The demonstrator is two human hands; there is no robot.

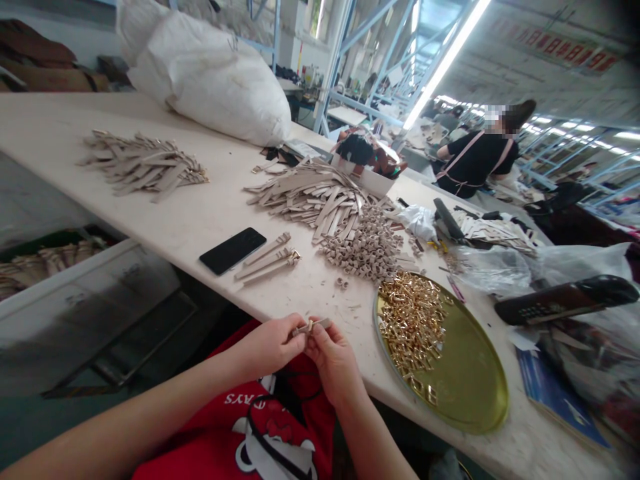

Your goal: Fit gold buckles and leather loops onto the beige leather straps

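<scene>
My left hand (273, 343) and my right hand (333, 357) meet at the near edge of the table (210, 213), both pinched on one short beige strap (313, 326) with a small gold fitting at its middle. A few finished straps (267, 259) with gold buckles lie just beyond, beside a black phone (233, 250). To the right sits a round gold tray (465, 380) holding a heap of gold metal buckles (410, 317). Behind it lies a mound of small beige loops (367, 250) and a big pile of beige straps (315, 197).
Another strap pile (143, 163) lies at the far left, and a large white sack (210, 73) at the back. Clear plastic bags (505, 267), a black calculator (565, 300) and a blue booklet (560, 393) crowd the right. A person in black with a pink apron (475, 160) works further back.
</scene>
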